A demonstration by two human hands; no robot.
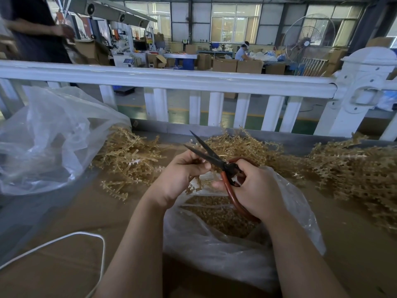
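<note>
Over cardboard tabletop point(71, 261), left fingers point(199, 166) pinch a tan sprue point(194, 187); right fingers point(251, 168) grip scissors point(208, 150).

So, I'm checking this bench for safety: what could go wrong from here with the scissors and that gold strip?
The scissors in the right hand stand open, blades right beside the left hand, which pinches the gold strip; closing them could nick a finger. Snipped bits could also miss the clear bag below the hands and scatter over the table.
</note>
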